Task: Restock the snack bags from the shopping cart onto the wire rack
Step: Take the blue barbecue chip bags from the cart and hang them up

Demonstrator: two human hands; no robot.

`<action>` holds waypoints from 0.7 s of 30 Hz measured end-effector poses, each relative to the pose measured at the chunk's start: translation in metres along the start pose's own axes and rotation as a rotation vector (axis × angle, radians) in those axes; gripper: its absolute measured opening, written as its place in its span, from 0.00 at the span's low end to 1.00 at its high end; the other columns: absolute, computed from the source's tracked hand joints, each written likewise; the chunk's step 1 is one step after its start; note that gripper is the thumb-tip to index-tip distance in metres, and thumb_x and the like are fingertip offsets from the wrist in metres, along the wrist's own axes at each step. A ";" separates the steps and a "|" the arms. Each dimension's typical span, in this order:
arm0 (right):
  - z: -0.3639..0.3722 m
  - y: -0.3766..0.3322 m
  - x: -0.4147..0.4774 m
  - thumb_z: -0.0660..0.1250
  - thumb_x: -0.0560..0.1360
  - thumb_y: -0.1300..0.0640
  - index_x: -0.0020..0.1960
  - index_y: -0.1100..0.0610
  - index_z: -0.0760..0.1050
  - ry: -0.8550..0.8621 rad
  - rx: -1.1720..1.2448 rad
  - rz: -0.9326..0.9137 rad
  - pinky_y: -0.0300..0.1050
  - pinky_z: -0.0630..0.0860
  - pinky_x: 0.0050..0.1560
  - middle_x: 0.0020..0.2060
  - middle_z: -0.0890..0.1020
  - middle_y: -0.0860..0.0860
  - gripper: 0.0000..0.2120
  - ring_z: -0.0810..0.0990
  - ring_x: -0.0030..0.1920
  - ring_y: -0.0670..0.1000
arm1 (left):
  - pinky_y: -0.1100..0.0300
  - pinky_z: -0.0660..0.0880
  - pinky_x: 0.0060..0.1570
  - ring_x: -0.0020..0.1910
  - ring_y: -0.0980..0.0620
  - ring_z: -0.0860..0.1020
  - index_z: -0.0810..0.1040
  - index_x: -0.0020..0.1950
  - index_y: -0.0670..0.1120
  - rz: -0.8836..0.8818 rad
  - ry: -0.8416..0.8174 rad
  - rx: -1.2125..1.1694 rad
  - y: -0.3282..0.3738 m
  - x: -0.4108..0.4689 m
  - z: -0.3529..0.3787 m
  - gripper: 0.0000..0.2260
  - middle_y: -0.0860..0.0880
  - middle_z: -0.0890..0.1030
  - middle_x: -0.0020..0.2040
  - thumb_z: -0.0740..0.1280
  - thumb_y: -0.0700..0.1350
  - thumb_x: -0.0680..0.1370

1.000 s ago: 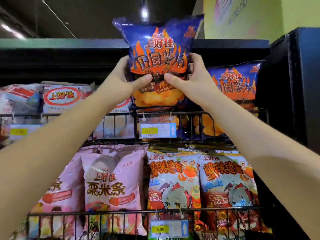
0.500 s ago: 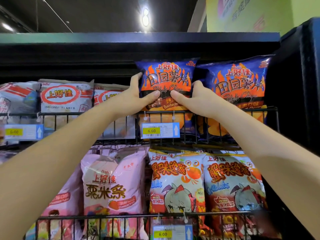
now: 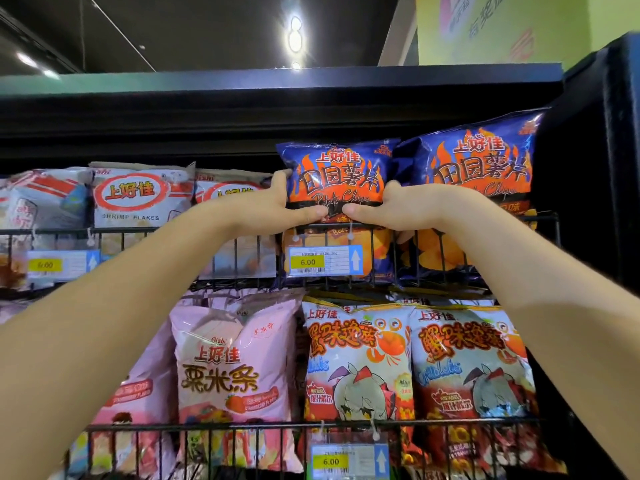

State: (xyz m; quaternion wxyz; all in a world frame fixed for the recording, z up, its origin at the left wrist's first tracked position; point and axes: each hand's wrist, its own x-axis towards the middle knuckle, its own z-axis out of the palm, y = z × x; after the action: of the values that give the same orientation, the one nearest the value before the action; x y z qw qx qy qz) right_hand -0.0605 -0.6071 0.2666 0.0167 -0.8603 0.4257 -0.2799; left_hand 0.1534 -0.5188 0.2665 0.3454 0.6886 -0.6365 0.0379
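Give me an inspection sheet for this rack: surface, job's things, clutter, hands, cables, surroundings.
Surface: wire rack, two tiers showing, black wire front rails; a price tag reading 6.00 hangs on the upper rail.
Job's things: blue potato chip bag stands in the upper tier, its lower part behind the rail, beside a second blue bag on its right; shopping cart not in view.
Clutter: nothing seen.
Hands: left hand and right hand each grip the blue potato chip bag low on its sides, thumbs across its front.
Cables: nothing seen.
Surroundings: shrimp flakes bags upper left; pink bags and crab-print bags on the lower tier; ceiling light overhead.
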 end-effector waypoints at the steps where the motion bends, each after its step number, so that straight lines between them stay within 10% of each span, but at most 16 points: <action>1: 0.000 0.000 0.000 0.57 0.74 0.24 0.79 0.60 0.53 0.002 0.009 0.000 0.49 0.74 0.49 0.64 0.79 0.56 0.50 0.85 0.48 0.53 | 0.48 0.71 0.71 0.68 0.49 0.74 0.41 0.83 0.53 -0.008 -0.008 -0.002 0.001 0.000 0.000 0.47 0.49 0.71 0.75 0.69 0.64 0.77; 13: 0.024 0.031 -0.078 0.70 0.77 0.39 0.78 0.54 0.59 0.415 -0.186 -0.294 0.56 0.76 0.63 0.71 0.70 0.54 0.38 0.73 0.69 0.57 | 0.40 0.74 0.63 0.66 0.36 0.73 0.64 0.78 0.46 0.228 0.350 0.615 0.032 -0.086 0.028 0.43 0.38 0.72 0.67 0.57 0.73 0.71; 21: 0.088 0.090 -0.174 0.72 0.75 0.42 0.77 0.54 0.66 0.254 -0.292 -0.215 0.54 0.74 0.64 0.73 0.69 0.54 0.35 0.72 0.70 0.59 | 0.44 0.71 0.61 0.66 0.38 0.72 0.70 0.75 0.49 0.377 0.191 0.695 0.031 -0.145 0.134 0.31 0.41 0.73 0.67 0.69 0.62 0.76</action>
State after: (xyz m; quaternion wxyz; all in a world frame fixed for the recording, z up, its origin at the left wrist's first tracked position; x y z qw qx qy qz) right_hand -0.1660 -0.5541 0.0874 -0.1919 -0.8519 0.3662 -0.3216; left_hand 0.0467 -0.4645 0.1067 0.1365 0.6291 -0.6657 0.3773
